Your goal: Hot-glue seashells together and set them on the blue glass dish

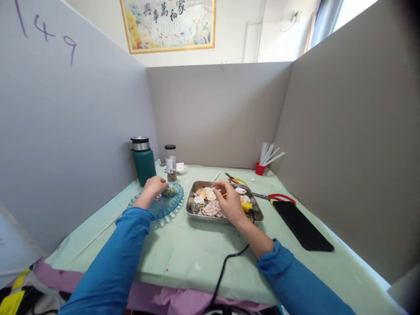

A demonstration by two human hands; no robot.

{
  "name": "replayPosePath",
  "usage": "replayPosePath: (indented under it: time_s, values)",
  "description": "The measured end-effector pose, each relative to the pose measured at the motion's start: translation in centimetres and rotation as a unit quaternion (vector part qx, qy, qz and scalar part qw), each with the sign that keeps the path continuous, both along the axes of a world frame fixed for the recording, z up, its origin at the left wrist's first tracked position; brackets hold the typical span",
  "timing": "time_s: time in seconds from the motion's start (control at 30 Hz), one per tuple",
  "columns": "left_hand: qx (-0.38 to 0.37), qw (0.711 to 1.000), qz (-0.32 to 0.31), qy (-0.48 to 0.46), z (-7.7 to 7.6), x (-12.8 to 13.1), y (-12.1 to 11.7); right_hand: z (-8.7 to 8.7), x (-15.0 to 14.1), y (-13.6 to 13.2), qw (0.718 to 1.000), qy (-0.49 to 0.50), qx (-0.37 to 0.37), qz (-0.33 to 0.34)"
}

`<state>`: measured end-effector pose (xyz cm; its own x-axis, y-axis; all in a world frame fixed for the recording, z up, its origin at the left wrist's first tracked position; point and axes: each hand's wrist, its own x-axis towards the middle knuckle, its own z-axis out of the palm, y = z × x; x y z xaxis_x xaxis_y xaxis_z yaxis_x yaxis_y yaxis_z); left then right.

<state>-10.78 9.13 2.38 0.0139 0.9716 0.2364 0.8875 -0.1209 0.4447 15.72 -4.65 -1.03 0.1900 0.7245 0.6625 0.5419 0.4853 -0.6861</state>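
My left hand point(153, 190) is closed in a pinch over the blue scalloped glass plate point(173, 204). Right beside its fingertips is a small greenish clump point(169, 191), and a reddish-white piece point(158, 197) lies under the hand; what the fingers hold is too small to name. Above the steel tray point(210, 220), my right hand point(229, 202) has thumb and fingers curled together, and anything between them is hidden. Seashells point(212, 208) in white, pink and orange fill the tray. A yellow glue gun point(246, 205) rests at its right side, partly behind my right hand.
A black cord point(225, 264) runs from the glue gun over the front edge. Right lie red-handled scissors point(278, 197) and a black phone point(303, 225); pliers point(236, 180) lie behind. Glue sticks stand in a red cup point(260, 169). A green bottle point(143, 164) and jar point(171, 164) stand back left.
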Motion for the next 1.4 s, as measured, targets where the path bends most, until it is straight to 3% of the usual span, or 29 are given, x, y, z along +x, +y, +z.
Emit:
replayPosePath:
  time_s: [0.2,0.57,0.83,1.0,1.2,1.4]
  values:
    - [-0.009,0.999,0.024,0.022,-0.6,-1.1,0.6,0.0,0.0,0.0,1.0,-0.003,-0.003,-0.004]
    - [0.02,0.999,0.029,0.027,0.3,-2.1,0.1,-0.1,0.1,0.0,1.0,-0.015,0.001,-0.007]
    - [-0.01,0.999,-0.02,0.027,0.4,-1.4,-2.9,0.1,0.1,-0.1,1.0,-0.031,0.005,-0.001]
    - [-0.047,0.996,-0.005,0.071,-0.4,-0.4,-4.6,0.2,0.1,-0.2,0.999,-0.034,-0.002,0.0]
    - [0.018,0.996,-0.023,0.084,-1.4,0.3,-5.6,0.2,0.1,-0.2,0.999,-0.036,-0.003,-0.002]
    - [0.009,0.996,-0.071,0.061,-1.7,-0.1,-5.3,0.3,0.1,-0.3,0.999,-0.039,-0.005,-0.003]
